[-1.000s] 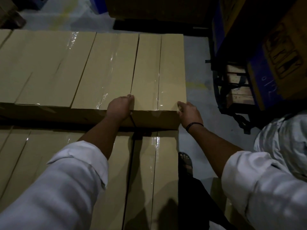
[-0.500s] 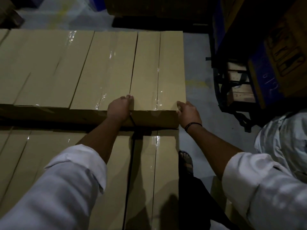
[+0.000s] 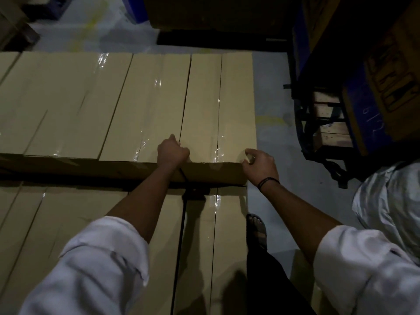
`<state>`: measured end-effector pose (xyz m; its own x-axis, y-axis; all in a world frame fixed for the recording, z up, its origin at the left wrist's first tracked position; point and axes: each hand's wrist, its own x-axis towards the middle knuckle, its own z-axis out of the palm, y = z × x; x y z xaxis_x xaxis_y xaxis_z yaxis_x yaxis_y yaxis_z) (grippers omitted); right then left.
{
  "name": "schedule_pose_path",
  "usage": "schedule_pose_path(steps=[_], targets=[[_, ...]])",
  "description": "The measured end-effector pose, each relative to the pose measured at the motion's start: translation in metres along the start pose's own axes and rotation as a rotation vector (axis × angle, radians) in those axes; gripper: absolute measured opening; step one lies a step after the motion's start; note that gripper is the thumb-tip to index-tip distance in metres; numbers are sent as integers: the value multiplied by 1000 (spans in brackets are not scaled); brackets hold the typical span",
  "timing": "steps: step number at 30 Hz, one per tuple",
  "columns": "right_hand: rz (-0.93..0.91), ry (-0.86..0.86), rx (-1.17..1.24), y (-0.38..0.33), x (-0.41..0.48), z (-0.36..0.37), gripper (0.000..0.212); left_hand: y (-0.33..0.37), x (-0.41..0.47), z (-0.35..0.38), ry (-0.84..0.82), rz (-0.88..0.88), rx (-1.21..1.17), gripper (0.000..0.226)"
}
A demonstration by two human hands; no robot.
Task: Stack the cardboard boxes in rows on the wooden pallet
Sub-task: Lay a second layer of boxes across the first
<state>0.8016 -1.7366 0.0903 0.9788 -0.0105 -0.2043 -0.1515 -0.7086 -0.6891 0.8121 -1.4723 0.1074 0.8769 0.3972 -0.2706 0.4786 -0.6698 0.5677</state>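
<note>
The upper row of boxes [image 3: 141,98] sits tight side by side, with only thin seams between them. The left hand [image 3: 172,152] lies curled at the seam beside the end box [image 3: 219,105], and the right hand [image 3: 259,163] curls round that box's outer near corner. A lower row of boxes [image 3: 68,223] fills the near side, split by one narrow dark gap. To the right a strip of bare floor [image 3: 272,137] lies open, narrowed by a sandalled foot [image 3: 256,228] and walled by a loaded pallet [image 3: 329,133] carrying blue cartons [image 3: 363,105]. A dark stack [image 3: 216,14] closes the far side.
</note>
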Motion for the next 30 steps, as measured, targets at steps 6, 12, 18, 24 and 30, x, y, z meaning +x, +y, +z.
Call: schedule_pose_path(steps=[6, 12, 18, 24, 30], targets=[[4, -21, -1, -2, 0, 0, 43, -7, 3, -2, -25, -62, -5, 18], [-21, -25, -28, -1, -10, 0, 43, -12, 1, -8, -47, -59, -40, 13], [64, -57, 125, 4, 4, -8, 53, -11, -11, -9, -169, 134, 334, 44], [465, 163, 415, 1, 44, -11, 71, -9, -24, 1, -148, 214, 530, 66], [314, -259, 272, -12, 59, 19, 89, -8, -28, 3, -182, 169, 625, 78]])
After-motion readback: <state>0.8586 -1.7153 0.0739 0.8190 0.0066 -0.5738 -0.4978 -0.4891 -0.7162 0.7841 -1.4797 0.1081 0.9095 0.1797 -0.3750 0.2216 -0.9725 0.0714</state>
